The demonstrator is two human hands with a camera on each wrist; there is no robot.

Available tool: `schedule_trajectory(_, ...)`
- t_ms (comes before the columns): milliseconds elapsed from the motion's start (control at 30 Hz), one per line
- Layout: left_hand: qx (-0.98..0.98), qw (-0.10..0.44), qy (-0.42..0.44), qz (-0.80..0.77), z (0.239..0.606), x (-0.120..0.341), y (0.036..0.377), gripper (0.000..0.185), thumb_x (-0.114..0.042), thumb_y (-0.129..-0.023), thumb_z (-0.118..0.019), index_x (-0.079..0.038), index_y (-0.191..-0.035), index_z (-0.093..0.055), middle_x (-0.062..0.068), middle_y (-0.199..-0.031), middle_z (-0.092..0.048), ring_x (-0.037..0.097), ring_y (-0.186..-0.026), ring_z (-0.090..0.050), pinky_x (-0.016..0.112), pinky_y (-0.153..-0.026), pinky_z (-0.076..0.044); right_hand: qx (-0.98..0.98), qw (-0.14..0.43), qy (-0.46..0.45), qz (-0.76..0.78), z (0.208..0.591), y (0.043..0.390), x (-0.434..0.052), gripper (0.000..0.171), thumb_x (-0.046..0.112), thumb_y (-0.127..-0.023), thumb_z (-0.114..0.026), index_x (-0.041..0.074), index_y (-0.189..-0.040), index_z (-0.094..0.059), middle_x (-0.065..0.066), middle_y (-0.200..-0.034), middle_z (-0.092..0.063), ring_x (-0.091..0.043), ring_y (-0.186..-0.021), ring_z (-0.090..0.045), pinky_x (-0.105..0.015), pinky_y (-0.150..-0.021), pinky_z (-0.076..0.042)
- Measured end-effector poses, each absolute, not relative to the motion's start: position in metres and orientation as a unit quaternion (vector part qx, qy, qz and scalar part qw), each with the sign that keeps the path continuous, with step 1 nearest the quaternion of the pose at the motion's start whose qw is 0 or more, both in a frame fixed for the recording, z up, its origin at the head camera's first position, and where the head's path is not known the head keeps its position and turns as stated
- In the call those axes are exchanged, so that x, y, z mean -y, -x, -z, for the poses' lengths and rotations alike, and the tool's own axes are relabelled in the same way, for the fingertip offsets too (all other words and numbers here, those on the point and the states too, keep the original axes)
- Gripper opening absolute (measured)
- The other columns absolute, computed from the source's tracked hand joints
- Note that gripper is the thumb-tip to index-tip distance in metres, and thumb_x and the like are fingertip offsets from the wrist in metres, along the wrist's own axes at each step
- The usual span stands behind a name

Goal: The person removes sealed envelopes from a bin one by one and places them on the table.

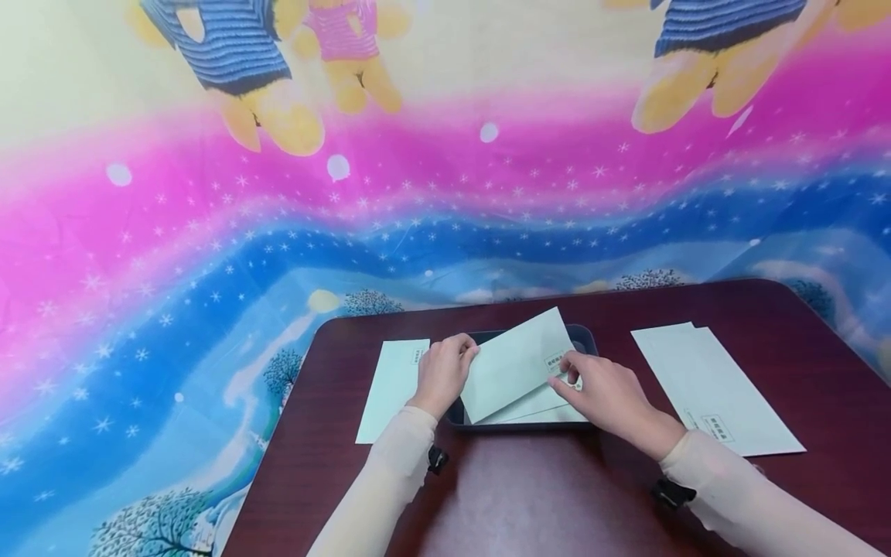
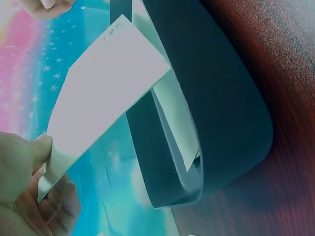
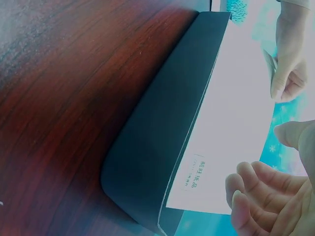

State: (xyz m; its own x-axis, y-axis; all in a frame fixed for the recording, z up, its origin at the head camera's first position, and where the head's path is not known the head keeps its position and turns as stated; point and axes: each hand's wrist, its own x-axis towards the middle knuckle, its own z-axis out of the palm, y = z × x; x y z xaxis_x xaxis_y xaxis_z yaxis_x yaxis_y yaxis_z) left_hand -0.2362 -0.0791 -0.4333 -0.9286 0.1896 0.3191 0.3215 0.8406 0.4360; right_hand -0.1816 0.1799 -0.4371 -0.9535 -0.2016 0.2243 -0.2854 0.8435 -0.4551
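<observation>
My left hand pinches a pale envelope by its left end, thumb on one face and fingers behind, as the left wrist view shows. The envelope tilts over a dark, rectangular tray, with its small printed box toward the right end. More pale envelopes lie inside the tray beneath it. By that right end is my right hand. In the right wrist view its fingers are loosely bent and the thumb stands apart, with nothing between them.
Left of the tray, a pale envelope lies on the dark reddish wooden table. To the right lie overlapping pale envelopes. Behind the table hangs a colourful cloth printed with bears and snowflakes.
</observation>
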Motion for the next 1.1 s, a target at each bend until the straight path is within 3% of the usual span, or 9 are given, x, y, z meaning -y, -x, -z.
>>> schedule_trajectory(233, 0.949, 0.137, 0.127, 0.253, 0.433, 0.084, 0.236, 0.014, -0.026, -0.100, -0.064, -0.018, -0.097, -0.075, -0.002, -0.079, -0.073, 0.008, -0.057, -0.051, 0.025, -0.057, -0.040, 0.957, 0.085, -0.127, -0.246, 0.439, 0.182, -0.178, 0.023, 0.035, -0.092, -0.071, 0.014, -0.100, -0.066, 0.006, -0.081, -0.064, -0.009, -0.051, -0.039, -0.030, -0.048, -0.033)
schedule_trajectory(500, 0.949, 0.135, 0.115, 0.261, 0.433, 0.087, 0.234, 0.015, -0.028, -0.101, -0.062, -0.018, -0.098, -0.074, -0.002, -0.084, -0.075, 0.010, -0.063, -0.056, 0.029, -0.063, -0.045, 0.957, 0.080, -0.128, -0.247, 0.439, 0.184, -0.174, 0.024, 0.034, -0.092, -0.071, 0.013, -0.102, -0.067, 0.005, -0.081, -0.064, -0.009, -0.051, -0.040, -0.030, -0.049, -0.034)
schedule_trajectory(1100, 0.942, 0.148, 0.081, 0.289, 0.429, 0.100, 0.233, 0.015, -0.027, -0.101, -0.063, -0.018, -0.098, -0.074, -0.001, -0.083, -0.073, 0.012, -0.066, -0.060, 0.030, -0.061, -0.045, 0.955, 0.080, -0.132, -0.253, 0.436, 0.188, -0.161, 0.021, 0.036, -0.092, -0.072, 0.016, -0.097, -0.066, 0.004, -0.079, -0.062, -0.010, -0.053, -0.040, -0.030, -0.050, -0.035)
